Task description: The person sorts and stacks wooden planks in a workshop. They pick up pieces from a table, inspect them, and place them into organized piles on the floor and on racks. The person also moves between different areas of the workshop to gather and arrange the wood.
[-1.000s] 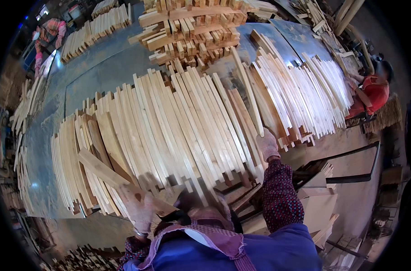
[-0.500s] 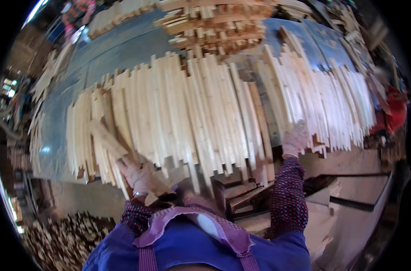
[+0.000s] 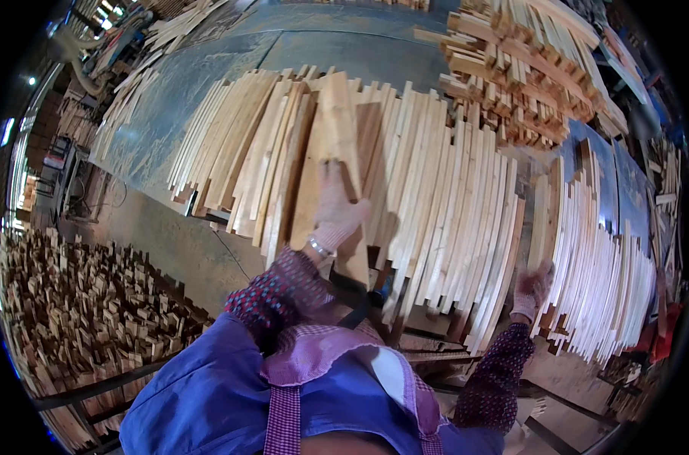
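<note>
Nearest the camera was the person's blue apron [image 3: 208, 387] over a checked collar, with dotted sleeves running out to both gloved hands. The left hand [image 3: 335, 214] was closed on the near part of a wide board [image 3: 338, 129], fingers over its top face, holding it tilted above the slats [image 3: 435, 197] that lay side by side on the tabletop [image 3: 200, 83]. The board ran away from the person, its far end over the middle of the row. The right hand [image 3: 532, 290] rested at the near ends of the slats, between that row and a second fan of slats [image 3: 610, 273] farther to the right; its fingers curled over a slat end, though whether they really gripped it I could not tell. Down to the left, below the tabletop's edge, a heap of short offcuts [image 3: 72, 303] covered the floor. Beyond the slats the bare blue-grey tabletop showed, and at its far right stood a crosswise stack of sticks [image 3: 519, 68]. More slats [image 3: 144, 72] trailed along the far left edge.
</note>
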Demonstrator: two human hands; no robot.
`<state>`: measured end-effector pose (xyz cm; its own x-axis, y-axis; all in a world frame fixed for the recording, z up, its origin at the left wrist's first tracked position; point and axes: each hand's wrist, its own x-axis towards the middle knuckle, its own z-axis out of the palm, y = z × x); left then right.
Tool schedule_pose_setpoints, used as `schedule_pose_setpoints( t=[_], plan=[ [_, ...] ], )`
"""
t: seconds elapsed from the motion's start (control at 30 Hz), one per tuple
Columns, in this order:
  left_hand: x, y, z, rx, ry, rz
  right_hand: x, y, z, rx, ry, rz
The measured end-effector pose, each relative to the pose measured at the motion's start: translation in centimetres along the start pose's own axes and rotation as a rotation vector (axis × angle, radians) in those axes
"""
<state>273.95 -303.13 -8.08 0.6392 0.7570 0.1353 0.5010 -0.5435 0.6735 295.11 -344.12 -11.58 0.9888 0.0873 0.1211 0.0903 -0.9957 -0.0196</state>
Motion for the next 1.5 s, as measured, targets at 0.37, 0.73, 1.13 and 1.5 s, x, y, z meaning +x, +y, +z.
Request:
schedule_pose_setpoints(
  t=[0.37,0.73,1.13,1.5],
  plan=[
    [3.6,-8.1,-10.4,0.052,-0.086,0.110,-14.9,-27.1,-1.7,0.824,-0.433,-0.195],
    [0.2,-27.5,-23.5,-0.170,-0.127,-0.417,-19.7,-38.6,-1.6,0.238,-0.114,-0.254],
    [-18.6,-38.8,-26.7,-0.226,0.147,-1.249,-18.5,-36.2,0.2,0.210,-0.055,-0.539],
    [-23.6,-54.2,-25.2,0.084,-0.488,-0.782,-20.5,-42.1,-5.5,0.200,-0.364,-0.177]
  ],
)
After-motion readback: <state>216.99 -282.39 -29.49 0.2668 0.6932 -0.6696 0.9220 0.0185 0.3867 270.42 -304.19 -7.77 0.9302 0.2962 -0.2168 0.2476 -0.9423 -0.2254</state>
